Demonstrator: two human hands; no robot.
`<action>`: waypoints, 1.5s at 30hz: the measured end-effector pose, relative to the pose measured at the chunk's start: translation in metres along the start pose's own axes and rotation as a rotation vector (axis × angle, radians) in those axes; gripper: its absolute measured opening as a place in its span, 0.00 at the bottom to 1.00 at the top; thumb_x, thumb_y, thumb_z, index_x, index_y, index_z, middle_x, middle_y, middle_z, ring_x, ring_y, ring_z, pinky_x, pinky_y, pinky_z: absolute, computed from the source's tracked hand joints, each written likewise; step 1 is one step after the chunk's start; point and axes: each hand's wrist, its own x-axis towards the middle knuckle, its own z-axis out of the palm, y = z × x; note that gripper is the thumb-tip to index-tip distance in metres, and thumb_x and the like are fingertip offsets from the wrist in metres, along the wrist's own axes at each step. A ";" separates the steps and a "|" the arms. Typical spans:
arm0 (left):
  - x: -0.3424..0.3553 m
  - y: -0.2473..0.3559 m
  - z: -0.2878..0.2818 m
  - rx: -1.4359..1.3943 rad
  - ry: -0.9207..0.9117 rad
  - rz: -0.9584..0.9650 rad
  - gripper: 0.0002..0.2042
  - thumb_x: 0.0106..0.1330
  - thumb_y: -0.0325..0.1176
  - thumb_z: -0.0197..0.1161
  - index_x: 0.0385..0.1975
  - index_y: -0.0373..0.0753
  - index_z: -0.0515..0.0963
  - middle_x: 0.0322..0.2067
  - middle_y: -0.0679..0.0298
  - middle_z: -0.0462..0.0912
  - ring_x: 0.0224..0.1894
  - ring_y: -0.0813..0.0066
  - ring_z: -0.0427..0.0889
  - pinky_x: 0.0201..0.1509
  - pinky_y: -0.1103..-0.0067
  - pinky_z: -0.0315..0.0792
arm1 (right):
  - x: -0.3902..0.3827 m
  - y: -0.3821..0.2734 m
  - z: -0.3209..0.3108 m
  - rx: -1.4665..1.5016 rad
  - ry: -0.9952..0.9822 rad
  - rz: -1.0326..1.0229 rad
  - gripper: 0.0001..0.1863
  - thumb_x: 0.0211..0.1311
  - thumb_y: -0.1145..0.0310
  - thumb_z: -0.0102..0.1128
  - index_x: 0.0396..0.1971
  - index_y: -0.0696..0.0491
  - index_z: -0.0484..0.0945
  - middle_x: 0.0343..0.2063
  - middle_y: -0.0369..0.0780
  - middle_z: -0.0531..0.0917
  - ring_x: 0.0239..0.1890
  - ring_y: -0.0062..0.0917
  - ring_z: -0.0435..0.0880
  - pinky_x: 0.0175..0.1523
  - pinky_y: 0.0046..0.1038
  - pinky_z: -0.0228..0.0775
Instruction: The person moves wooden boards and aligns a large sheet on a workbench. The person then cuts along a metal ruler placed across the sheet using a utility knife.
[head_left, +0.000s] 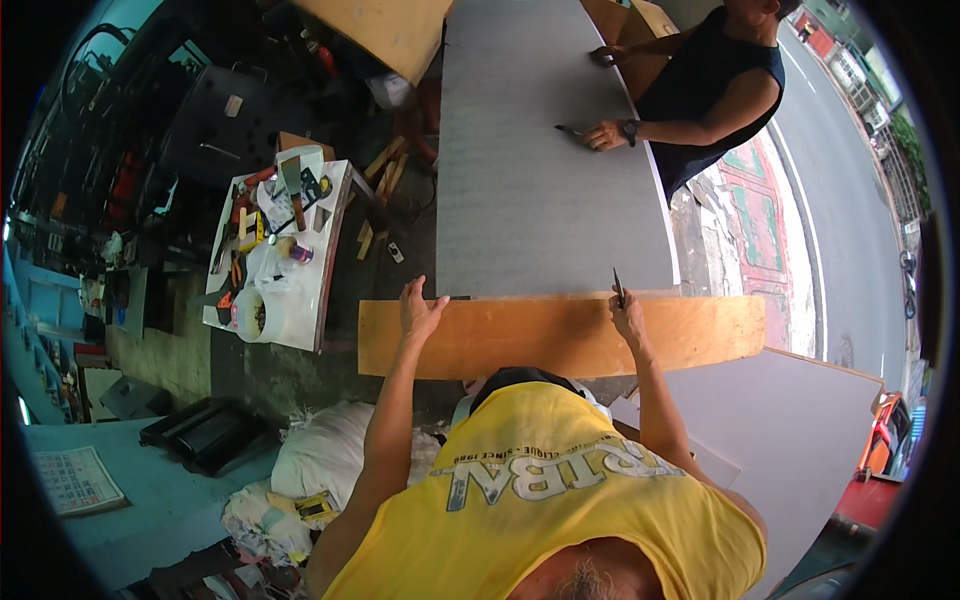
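A long orange-brown wooden board [520,335] lies across in front of me, along the near end of a large grey sheet [550,200]. My left hand [422,314] is at the board's left part, thumb and fingers apart, holding nothing. Toward the board's right part, my right hand [628,320] is closed round a slim dark pen-like tool [618,288], which points away from me over the sheet. Whether it is a pen or a blade is too small to tell.
Beyond the sheet's right edge stands a co-worker; one hand [604,136] is by a small dark tool [567,129] on the sheet. At left, a white table [312,300] carries hand tools and a white tub [262,318]. White sacks [320,450] lie lower left; a road runs at right.
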 end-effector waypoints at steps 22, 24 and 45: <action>-0.035 -0.027 -0.029 -0.037 0.028 0.029 0.34 0.53 0.39 0.71 0.59 0.33 0.66 0.57 0.46 0.68 0.62 0.49 0.64 0.65 0.64 0.61 | -0.066 -0.039 0.013 0.027 -0.054 0.126 0.19 0.60 0.73 0.49 0.51 0.60 0.72 0.25 0.35 0.75 0.26 0.19 0.77 0.30 0.24 0.74; -0.035 -0.027 -0.030 -0.042 0.029 0.032 0.34 0.54 0.40 0.71 0.59 0.33 0.66 0.58 0.46 0.67 0.62 0.49 0.64 0.65 0.63 0.60 | -0.075 -0.037 0.013 0.027 -0.050 0.144 0.19 0.60 0.73 0.50 0.52 0.60 0.72 0.26 0.34 0.75 0.27 0.19 0.76 0.30 0.24 0.74; -0.101 -0.119 -0.083 0.080 0.408 -0.186 0.33 0.52 0.41 0.73 0.56 0.33 0.69 0.53 0.44 0.72 0.57 0.47 0.69 0.60 0.61 0.64 | -0.089 -0.056 0.025 0.107 -0.154 0.104 0.21 0.60 0.75 0.49 0.54 0.59 0.70 0.28 0.32 0.74 0.29 0.16 0.75 0.32 0.22 0.75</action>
